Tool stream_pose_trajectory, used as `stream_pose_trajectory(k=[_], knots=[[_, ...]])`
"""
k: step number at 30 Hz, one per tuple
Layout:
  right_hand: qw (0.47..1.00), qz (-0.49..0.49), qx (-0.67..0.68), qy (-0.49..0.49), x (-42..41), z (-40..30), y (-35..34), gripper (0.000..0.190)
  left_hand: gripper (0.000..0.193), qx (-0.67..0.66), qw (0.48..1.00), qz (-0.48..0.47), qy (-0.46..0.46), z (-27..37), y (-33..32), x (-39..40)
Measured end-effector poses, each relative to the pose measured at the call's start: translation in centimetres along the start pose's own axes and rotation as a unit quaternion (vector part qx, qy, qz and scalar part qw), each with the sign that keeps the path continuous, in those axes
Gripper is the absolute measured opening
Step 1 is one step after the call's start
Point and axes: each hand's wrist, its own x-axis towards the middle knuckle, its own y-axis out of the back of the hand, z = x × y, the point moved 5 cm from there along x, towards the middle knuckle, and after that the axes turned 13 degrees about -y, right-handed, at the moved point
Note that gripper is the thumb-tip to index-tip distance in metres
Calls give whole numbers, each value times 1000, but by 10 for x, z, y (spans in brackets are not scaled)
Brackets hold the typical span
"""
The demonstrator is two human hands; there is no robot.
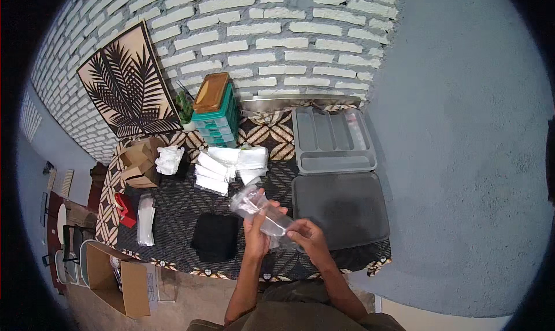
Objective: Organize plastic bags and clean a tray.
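A clear plastic bag (271, 220) is stretched between my two hands above the front of the table. My left hand (259, 231) grips its upper left part, thumb on top. My right hand (310, 240) pinches its lower right end between thumb and fingers. A folded black cloth (215, 237) lies to the left of my left hand. Beyond the hands are white packets in clear wrappers (213, 173) and a further white stack (253, 158). A dark grey flat tray (342, 209) lies to the right, with a grey compartment tray (338, 163) behind it holding a clear packet in one slot.
At the left stand an open brown paper bag (141, 164), crumpled white material (169, 159), a red object (125, 210) and a narrow white packet (146, 220). A green drawer unit (217, 120) stands behind. An open cardboard box (134, 283) is beyond the table's left front edge.
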Motion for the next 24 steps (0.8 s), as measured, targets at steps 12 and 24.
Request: stream_pose_trajectory(k=[12, 24], knots=[[931, -60, 358, 23, -8, 6, -7, 63, 73, -57, 995, -26, -73, -14, -49, -7], [975, 109, -116, 157, -25, -37, 31, 44, 71, -10, 996, 3, -92, -33, -66, -8]])
